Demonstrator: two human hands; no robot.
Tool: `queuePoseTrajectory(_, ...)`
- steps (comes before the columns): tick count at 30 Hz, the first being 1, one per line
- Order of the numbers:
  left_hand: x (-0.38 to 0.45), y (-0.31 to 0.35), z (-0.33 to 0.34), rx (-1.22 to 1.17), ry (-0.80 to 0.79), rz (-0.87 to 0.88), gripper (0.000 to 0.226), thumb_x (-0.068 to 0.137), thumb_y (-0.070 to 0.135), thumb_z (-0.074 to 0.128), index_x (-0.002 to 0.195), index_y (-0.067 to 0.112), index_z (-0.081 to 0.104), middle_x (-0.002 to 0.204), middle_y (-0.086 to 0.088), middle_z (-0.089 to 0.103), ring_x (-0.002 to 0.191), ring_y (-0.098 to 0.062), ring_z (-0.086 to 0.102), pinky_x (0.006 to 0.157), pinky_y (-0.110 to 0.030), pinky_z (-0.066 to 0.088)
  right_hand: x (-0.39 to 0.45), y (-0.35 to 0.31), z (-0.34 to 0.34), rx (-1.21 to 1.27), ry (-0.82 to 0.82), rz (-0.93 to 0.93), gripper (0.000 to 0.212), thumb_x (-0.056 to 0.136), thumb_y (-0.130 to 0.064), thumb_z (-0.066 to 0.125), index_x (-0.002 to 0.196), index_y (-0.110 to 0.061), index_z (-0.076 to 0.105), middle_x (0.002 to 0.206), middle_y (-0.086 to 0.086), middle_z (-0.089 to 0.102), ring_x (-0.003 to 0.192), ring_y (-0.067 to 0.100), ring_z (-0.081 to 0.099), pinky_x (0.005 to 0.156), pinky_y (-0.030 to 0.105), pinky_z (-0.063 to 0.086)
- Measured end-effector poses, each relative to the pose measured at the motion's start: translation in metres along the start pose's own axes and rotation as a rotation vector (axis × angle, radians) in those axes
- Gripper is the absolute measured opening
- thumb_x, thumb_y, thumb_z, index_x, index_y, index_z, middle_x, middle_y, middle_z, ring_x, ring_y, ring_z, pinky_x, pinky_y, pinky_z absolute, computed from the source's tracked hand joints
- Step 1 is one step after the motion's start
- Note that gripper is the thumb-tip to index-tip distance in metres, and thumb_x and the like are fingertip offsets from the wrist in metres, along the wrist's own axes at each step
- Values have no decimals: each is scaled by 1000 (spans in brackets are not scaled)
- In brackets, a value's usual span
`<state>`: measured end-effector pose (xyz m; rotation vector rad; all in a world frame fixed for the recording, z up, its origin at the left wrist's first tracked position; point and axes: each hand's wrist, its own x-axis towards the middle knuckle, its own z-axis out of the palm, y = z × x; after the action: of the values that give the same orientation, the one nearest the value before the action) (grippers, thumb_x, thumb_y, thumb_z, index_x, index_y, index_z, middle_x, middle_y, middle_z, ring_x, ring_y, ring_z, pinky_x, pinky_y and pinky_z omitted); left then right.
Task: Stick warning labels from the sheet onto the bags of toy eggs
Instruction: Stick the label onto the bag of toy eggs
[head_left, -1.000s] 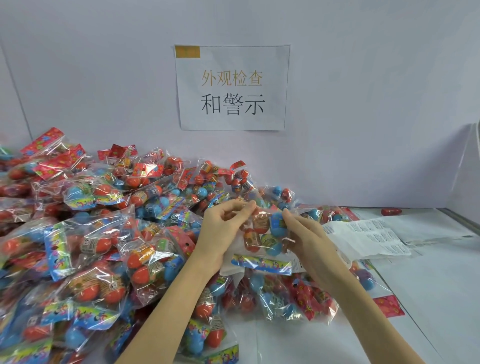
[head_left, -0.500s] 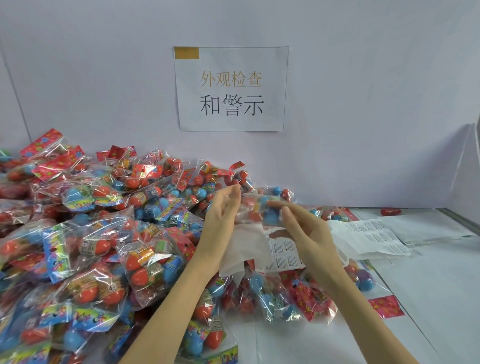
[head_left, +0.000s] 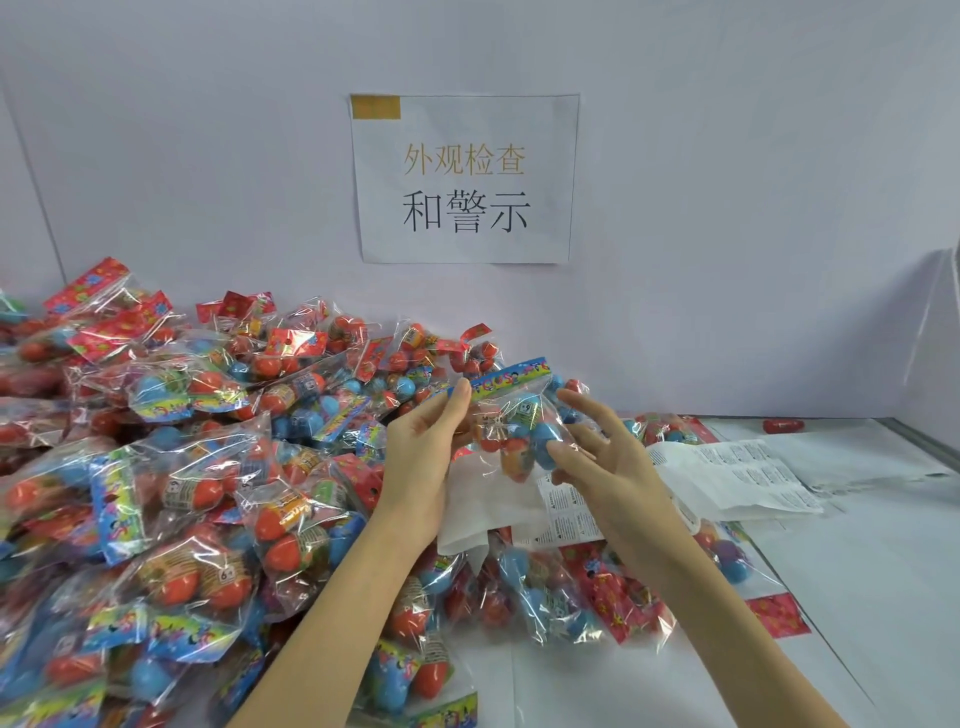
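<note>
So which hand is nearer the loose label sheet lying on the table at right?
Right. The right hand hovers just beside the label sheet; the left hand, gripping the bag, is farther off.

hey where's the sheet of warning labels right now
In the head view, the white paper sheet of warning labels lies right of centre on the pile of bagged toy eggs, just below the right hand and the clear bag it touches.
</note>
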<state>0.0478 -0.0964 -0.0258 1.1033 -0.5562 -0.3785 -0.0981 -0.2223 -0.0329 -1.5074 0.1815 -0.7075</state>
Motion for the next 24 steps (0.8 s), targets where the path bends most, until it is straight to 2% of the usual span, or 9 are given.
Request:
queuePoseTrajectory(2,-1,-1,0,3,1,10,21,95,38,74,91,21,86,87,3,79,81,-8,72,75,-22,57,0,-1,1,37,71,67,36,91,-38,76,125,-30,74,119,1,78,106,17,75,81,22,59)
queuePoseTrajectory(4,0,-1,1,26,18,38,21,91,42,75,89,25,86,83,8,77,81,-5,71,76,-19,56,0,0,-1,90,136,135,31,83,-42,76,105,-22,85,108,5,81,95,16,77,79,20,60)
queuePoseTrajectory(6,0,-2,3,35,35,42,20,89,42,75,87,26,86,83,8,78,82,-5,71,74,-17,56,0,0,-3,166,158,184,22,80,-36,78,95,-22,87,104,8,81,86,13,76,77,20,60)
queuePoseTrajectory(9,0,-3,4,-17,49,13,20,87,40,76,89,23,87,86,5,78,83,-7,72,75,-20,57,2,1,-4,304,186,214,20,78,-27,79,94,-17,87,106,9,81,85,11,75,76,19,60)
queuePoseTrajectory(11,-2,-3,5,-53,58,-14,29,85,42,76,101,19,85,100,0,81,97,-11,73,90,-31,58,3,1,-4,345,193,211,21,78,-25,79,95,-16,87,107,9,81,87,10,76,75,19,60)
queuePoseTrajectory(14,-3,-1,6,-11,80,22,44,87,46,76,113,11,82,116,-6,79,121,-23,69,114,-47,48,3,-1,-5,385,162,209,25,84,-27,76,102,-12,85,106,10,80,89,14,76,76,21,61)
queuePoseTrajectory(18,-5,-3,5,108,96,97,31,97,40,71,95,13,84,102,-15,79,108,-35,72,107,-57,52,0,-3,2,192,22,206,53,88,-44,74,127,-9,70,110,11,80,98,21,77,76,22,60)
queuePoseTrajectory(21,-6,-4,6,150,92,122,31,94,44,73,85,16,83,91,-12,76,95,-31,72,102,-57,54,-3,-3,7,82,-1,169,44,85,-41,78,110,-4,77,106,15,80,101,29,78,69,21,58)
queuePoseTrajectory(24,-6,-3,6,135,103,119,32,89,49,73,82,20,83,84,-5,70,88,-19,64,98,-52,54,-3,-6,8,128,-35,199,33,86,-37,78,97,-6,82,102,22,79,94,31,78,63,23,57)
